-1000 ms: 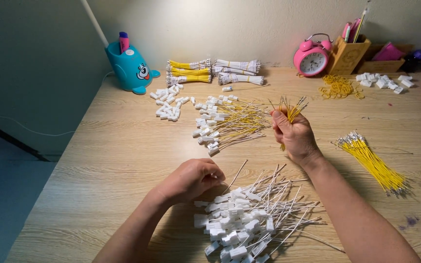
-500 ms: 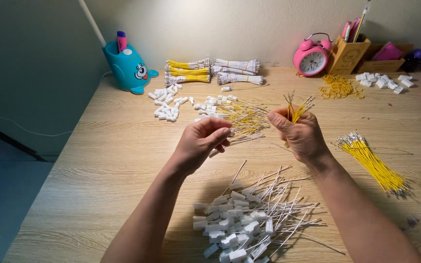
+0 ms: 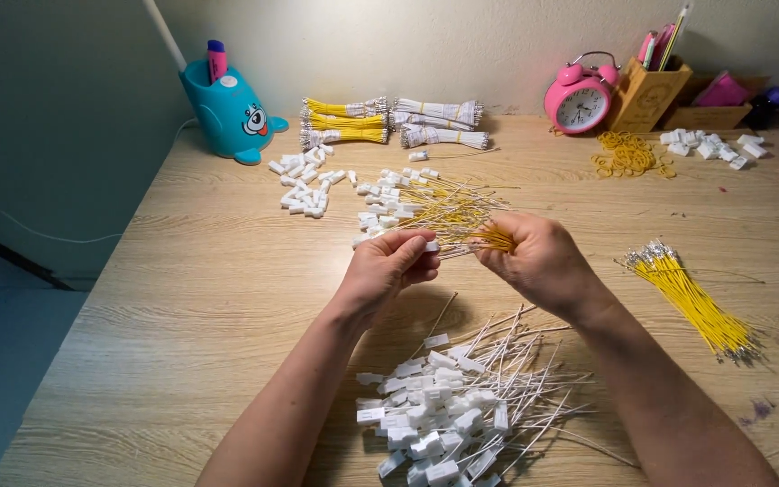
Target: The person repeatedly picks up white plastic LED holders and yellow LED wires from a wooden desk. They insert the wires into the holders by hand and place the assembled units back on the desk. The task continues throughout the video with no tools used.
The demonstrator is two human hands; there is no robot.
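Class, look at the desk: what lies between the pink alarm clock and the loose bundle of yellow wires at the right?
In the head view, a small heap of yellow rubber bands lies between the pink alarm clock and the yellow wire bundle; the rest is bare wooden desk.

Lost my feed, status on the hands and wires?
Left hand pinching a white connector. Right hand gripping yellow wires. Hands close together above the desk. Nothing blocking.

matt wood-grain desk, glossy plastic clock
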